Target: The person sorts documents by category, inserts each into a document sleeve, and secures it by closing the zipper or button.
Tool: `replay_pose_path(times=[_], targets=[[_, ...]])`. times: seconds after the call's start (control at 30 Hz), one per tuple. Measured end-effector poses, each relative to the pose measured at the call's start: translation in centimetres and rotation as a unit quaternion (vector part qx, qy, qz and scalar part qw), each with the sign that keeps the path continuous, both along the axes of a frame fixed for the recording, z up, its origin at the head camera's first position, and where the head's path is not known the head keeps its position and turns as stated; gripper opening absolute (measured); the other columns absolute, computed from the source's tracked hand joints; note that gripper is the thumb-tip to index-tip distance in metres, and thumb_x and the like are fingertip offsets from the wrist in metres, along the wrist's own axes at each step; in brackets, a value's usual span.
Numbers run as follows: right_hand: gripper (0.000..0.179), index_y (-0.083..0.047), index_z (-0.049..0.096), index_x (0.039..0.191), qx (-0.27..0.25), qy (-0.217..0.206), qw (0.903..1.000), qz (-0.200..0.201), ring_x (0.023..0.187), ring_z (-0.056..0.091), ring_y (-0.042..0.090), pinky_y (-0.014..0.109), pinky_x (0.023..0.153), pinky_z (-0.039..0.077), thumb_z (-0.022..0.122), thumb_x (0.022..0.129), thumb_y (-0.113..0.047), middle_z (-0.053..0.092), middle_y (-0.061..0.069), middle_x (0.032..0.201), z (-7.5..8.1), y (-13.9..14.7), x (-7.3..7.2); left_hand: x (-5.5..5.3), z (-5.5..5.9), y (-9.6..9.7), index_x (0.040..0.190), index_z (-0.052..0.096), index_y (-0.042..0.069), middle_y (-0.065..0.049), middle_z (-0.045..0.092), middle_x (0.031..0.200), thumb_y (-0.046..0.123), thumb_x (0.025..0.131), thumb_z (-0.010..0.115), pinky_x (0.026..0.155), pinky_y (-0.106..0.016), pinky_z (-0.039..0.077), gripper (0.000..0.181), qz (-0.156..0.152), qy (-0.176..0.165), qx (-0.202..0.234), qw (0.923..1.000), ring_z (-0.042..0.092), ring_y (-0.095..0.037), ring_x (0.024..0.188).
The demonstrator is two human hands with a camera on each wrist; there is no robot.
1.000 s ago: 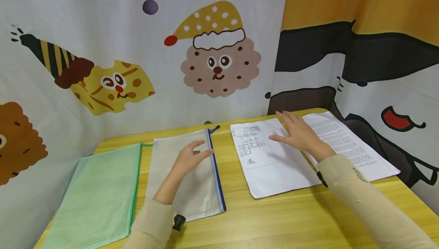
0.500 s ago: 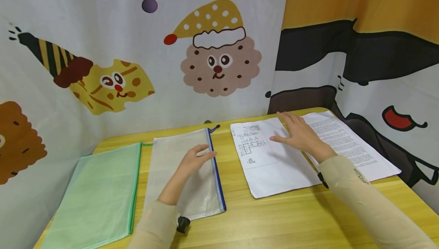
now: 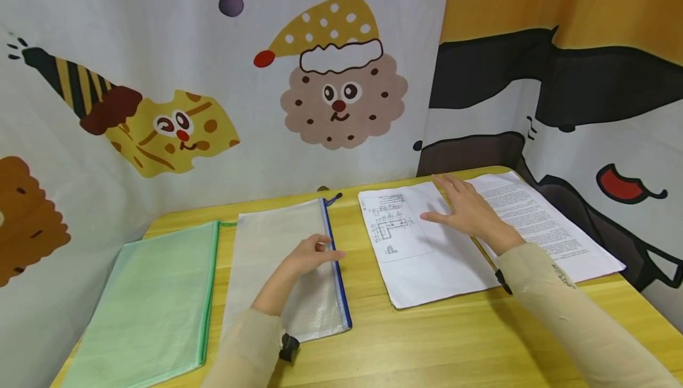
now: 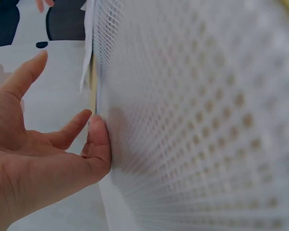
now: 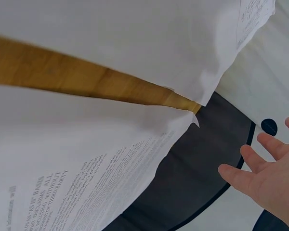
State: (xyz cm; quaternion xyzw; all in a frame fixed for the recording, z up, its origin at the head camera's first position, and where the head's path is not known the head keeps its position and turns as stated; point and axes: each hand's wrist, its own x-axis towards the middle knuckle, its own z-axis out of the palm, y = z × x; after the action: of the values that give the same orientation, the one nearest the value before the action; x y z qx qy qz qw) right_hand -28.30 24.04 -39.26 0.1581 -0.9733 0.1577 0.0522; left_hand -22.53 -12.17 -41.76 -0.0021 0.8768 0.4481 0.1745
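Note:
A clear mesh zip pouch [image 3: 312,311] with a blue zipper along its right edge lies flat on the table. My left hand [image 3: 309,255] is low over its right half, fingers loosely bent and thumb reaching past the blue edge. In the left wrist view, the bent fingertips [image 4: 100,137] of that hand lie right at the mesh surface, with nothing held. My right hand [image 3: 466,207] hovers with fingers spread over the gap between a paper stack with a line drawing [image 3: 427,281] and a printed text stack [image 3: 555,228].
A green mesh zip pouch [image 3: 155,305] lies left of the clear one, its green cord reaching toward it. Behind the wooden table [image 3: 384,346] hangs a cartoon-printed curtain [image 3: 256,156], which continues along the right side.
My left hand has shifted right and a little toward me across the clear pouch, its thumb now passing the blue zipper. My right hand has stayed nearly still.

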Motion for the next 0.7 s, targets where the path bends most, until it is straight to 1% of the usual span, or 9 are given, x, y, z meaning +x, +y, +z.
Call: replay_pose_path(times=[0.1,0.2,0.37,0.5,0.57,0.7], targets=[[0.101,-0.010,0.024,0.158,0.003,-0.003,1.0000,0.001,0.144,0.026,0.051,0.070,0.112,0.029,0.062,0.085,-0.068,0.026,0.024,0.160,0.1,0.0,0.0,0.0,-0.3,0.1,0.135,0.049,-0.002,-0.021,0.052,0.127,0.028,0.083,0.079,0.102,-0.048,0.047,0.066,0.002,0.007,-0.008,0.9999,0.052,-0.031,0.113],[0.100,-0.009,0.025,0.157,0.005,0.000,1.0000,0.000,0.144,0.026,0.051,0.071,0.112,0.028,0.062,0.085,-0.068,0.027,0.025,0.160,0.2,0.2,0.1,0.0,-0.7,0.4,0.130,0.048,-0.004,-0.021,0.049,0.121,0.023,0.079,0.083,0.099,-0.048,0.048,0.068,0.007,0.022,-0.021,0.9995,0.051,-0.030,0.106],[0.099,-0.008,0.026,0.157,-0.002,0.006,1.0000,0.000,0.143,0.026,0.051,0.070,0.112,0.028,0.064,0.086,-0.066,0.027,0.025,0.160,0.1,0.5,0.3,0.4,-1.0,1.4,0.126,0.046,-0.002,-0.022,0.046,0.123,0.021,0.073,0.088,0.098,-0.050,0.050,0.071,0.021,0.048,-0.056,0.9970,0.053,-0.033,0.106],[0.100,-0.009,0.025,0.157,-0.007,0.008,0.9999,0.003,0.142,0.027,0.052,0.071,0.111,0.029,0.064,0.086,-0.066,0.028,0.026,0.159,0.0,0.4,0.3,0.8,-0.6,1.8,0.123,0.046,-0.001,-0.023,0.043,0.124,0.016,0.070,0.088,0.098,-0.052,0.050,0.069,0.024,0.060,-0.081,0.9946,0.051,-0.036,0.108],[0.100,-0.009,0.024,0.158,-0.007,0.007,0.9999,0.004,0.142,0.027,0.053,0.071,0.111,0.029,0.064,0.086,-0.066,0.028,0.026,0.159,-0.1,0.2,0.3,0.8,-0.5,1.6,0.121,0.046,-0.002,-0.024,0.043,0.123,0.013,0.071,0.086,0.098,-0.051,0.049,0.066,0.023,0.058,-0.078,0.9950,0.051,-0.036,0.108],[0.100,-0.010,0.024,0.158,-0.006,0.006,1.0000,0.003,0.143,0.026,0.052,0.071,0.111,0.029,0.064,0.086,-0.066,0.028,0.025,0.159,0.0,0.0,0.3,0.4,-0.8,0.6,0.121,0.045,-0.004,-0.022,0.048,0.116,0.007,0.074,0.080,0.093,-0.046,0.051,0.060,0.011,0.049,-0.046,0.9977,0.053,-0.032,0.101]])
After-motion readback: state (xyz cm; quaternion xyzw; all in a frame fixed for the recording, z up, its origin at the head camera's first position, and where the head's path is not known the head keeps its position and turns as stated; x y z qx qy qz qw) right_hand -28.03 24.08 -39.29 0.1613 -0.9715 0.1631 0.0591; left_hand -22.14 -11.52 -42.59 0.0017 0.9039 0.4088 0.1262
